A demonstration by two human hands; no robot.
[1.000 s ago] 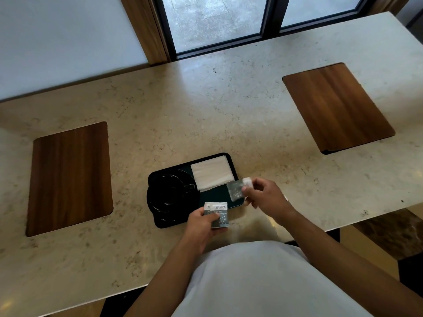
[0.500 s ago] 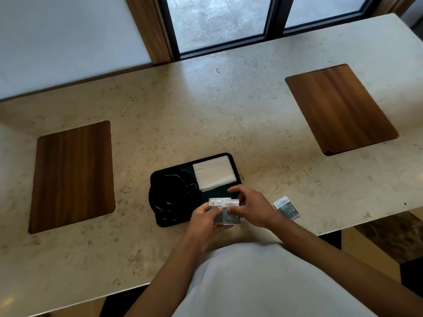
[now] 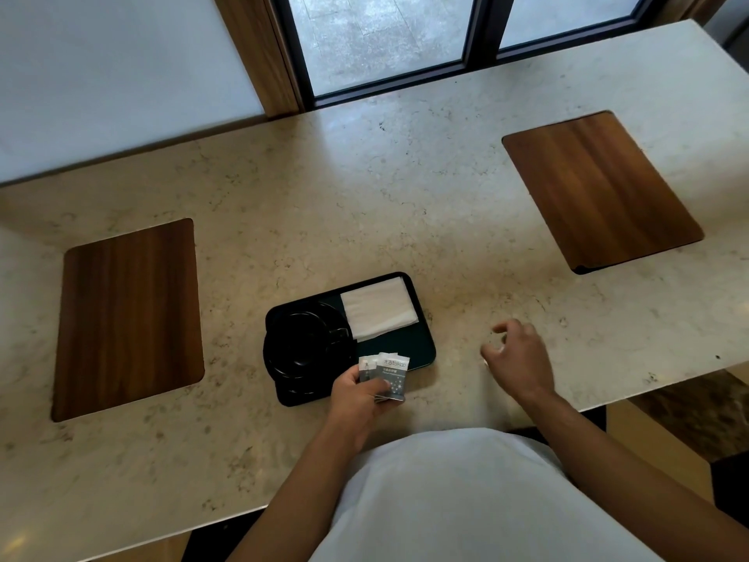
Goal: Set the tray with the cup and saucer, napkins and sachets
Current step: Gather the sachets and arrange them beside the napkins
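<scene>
Black cup and saucer point(image 3: 302, 346) on left of dark rectangular tray point(image 3: 423, 342); white folded napkins point(image 3: 379, 312) at far right corner. Left hand point(image 3: 358, 393) grip pinched on small grey-and-white paper sachets point(image 3: 387, 377), fanned over near tray edge. Light, flimsy, slippery; best pinched by edges. Right hand point(image 3: 516, 356) loosely curled over beige marble worktop point(image 3: 364, 196), nothing visibly held.

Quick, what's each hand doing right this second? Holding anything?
Left hand: closed on the sachets, at the near edge of the tray.
Right hand: over the counter, fingers curled; whether its grip holds anything cannot be told.
</scene>
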